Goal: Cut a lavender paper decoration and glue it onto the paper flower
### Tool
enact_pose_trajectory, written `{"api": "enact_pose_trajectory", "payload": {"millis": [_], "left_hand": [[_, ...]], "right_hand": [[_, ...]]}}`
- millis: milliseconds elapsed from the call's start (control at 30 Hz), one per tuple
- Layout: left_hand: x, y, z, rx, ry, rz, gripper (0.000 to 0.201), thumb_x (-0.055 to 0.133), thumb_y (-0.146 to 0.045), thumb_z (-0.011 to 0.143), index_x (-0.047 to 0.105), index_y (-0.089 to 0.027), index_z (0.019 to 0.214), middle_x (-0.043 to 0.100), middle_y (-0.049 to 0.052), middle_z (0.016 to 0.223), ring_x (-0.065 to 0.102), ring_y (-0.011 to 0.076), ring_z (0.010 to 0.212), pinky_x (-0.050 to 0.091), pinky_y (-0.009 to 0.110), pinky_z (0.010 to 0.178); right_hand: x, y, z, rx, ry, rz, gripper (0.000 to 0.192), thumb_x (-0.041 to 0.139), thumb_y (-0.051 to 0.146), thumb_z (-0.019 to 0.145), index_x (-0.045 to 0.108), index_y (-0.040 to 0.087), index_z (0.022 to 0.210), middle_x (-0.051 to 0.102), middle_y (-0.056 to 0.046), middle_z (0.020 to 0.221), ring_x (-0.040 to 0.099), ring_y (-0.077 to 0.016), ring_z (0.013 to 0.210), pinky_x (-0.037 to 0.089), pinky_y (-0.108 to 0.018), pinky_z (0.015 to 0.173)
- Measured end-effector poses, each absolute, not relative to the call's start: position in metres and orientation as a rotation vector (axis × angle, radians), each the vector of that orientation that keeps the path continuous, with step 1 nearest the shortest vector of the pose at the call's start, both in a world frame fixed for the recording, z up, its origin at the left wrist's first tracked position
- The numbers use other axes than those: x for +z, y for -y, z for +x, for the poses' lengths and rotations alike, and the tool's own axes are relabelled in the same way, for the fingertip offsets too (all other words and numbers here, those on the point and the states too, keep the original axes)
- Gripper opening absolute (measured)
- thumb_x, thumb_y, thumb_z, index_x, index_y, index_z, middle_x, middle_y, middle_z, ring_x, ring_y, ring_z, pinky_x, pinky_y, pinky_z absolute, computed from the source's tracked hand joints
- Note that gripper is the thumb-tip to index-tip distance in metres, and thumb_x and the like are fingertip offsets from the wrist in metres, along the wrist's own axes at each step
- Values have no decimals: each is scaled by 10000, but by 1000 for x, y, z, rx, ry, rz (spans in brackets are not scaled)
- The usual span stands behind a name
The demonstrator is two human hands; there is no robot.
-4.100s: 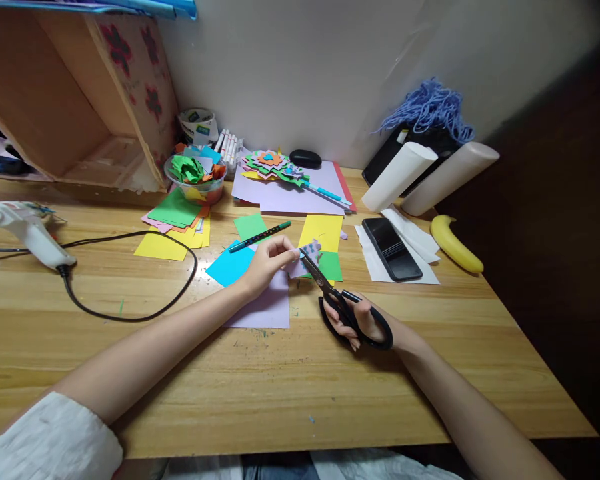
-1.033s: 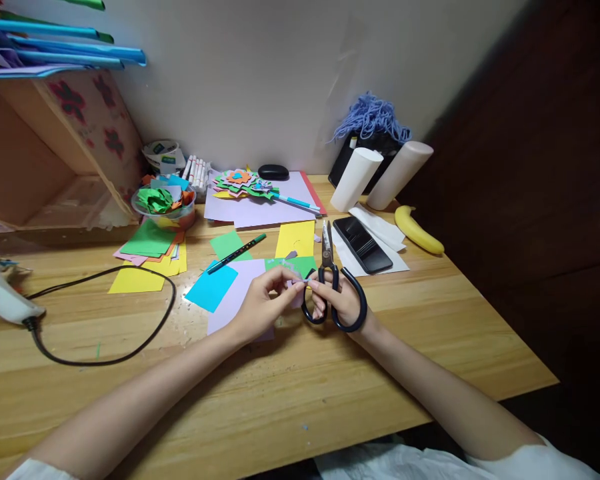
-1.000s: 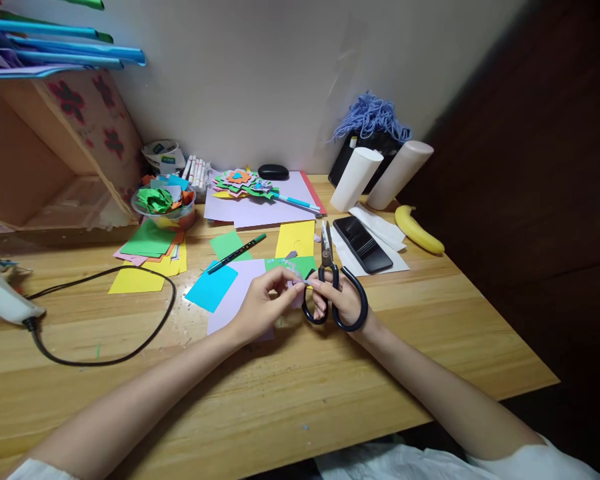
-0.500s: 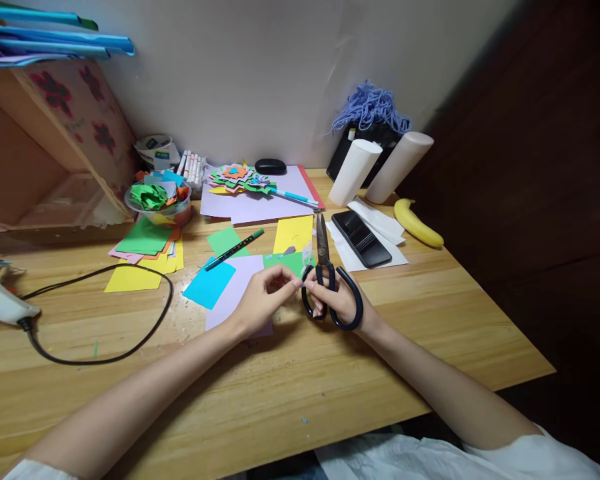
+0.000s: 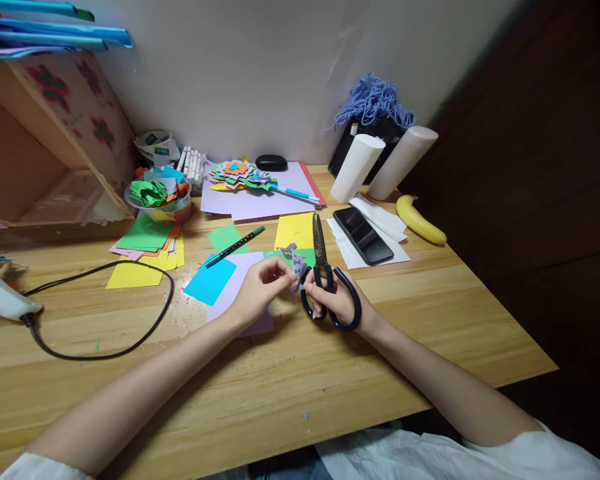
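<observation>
My left hand (image 5: pixel 261 290) pinches a small lilac paper cutout (image 5: pixel 298 264) with blue marks on it, between thumb and fingertips. Black-handled scissors (image 5: pixel 320 247) are in my right hand (image 5: pixel 341 301), blades pointing away from me and closed together. The right thumb and fingertip also come close to the cutout's lower edge; whether they touch it I cannot tell. Beneath the hands lie a lilac sheet (image 5: pixel 245 267), a green piece of paper (image 5: pixel 307 256) and a yellow sheet (image 5: pixel 295 230). A blue paper square (image 5: pixel 210 283) and a dark green pen (image 5: pixel 235 247) lie left of my left hand.
A phone (image 5: pixel 363 235) rests on white paper, beside a banana (image 5: pixel 420 221) and two white cylinders. Farther back is a layered paper flower (image 5: pixel 235 172). On the left are a bowl of scraps (image 5: pixel 160 207), stacked coloured paper and a looped black cable (image 5: pixel 173 293).
The lilac cutout has turned and shows more of its marked face, between the hands. My left fingertips have drawn slightly left, away from the right ones. The scissors stay in my right hand.
</observation>
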State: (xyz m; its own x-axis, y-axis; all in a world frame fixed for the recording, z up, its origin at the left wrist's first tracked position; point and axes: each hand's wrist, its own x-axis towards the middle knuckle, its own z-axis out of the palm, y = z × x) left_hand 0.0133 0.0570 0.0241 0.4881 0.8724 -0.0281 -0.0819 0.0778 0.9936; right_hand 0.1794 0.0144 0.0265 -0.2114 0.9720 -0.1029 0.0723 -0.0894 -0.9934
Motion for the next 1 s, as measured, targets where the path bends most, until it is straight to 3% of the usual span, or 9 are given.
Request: {"api": "enact_pose_trajectory", "payload": {"millis": [233,433,600,733,1000], "left_hand": [[20,-63,6,668,-562,1114,60,546,-178,697,504,-156,661,522,-14,627,457,104,590,324,237,578],[16,-68,-1,290,-324,1092,53,540,-174,592,505,-139,610,494,12,623,428,114,569,307,250,551],[18,-70,-1,228,-305,1135,65,534,-181,577,487,-147,605,481,20,661,419,126,603,308,257,562],[19,-69,-1,214,-312,1165,76,532,-183,587,463,-154,601,468,21,671,420,132,627,313,261,582],[12,-70,1,364,-356,1150,44,503,-175,596,472,-150,615,483,20,666,429,123,602,323,260,569]], "right_hand": [[34,-25,196,1299,1194,-1078,245,637,391,761,493,193,744,450,91,406,456,-95,338,443,-226,391],[28,-53,212,1073,1172,-1324,323,719,429,653,517,181,699,480,69,388,465,-109,338,436,-233,374],[25,-67,199,1109,1391,-1588,316,707,431,644,543,163,673,485,54,380,474,-114,325,380,-207,341],[28,-73,192,958,1473,-1714,254,677,386,677,570,159,714,499,49,410,491,-113,344,373,-195,350],[28,-69,205,898,1389,-1659,274,632,419,725,547,159,717,561,16,489,495,-98,360,388,-190,367]]}}
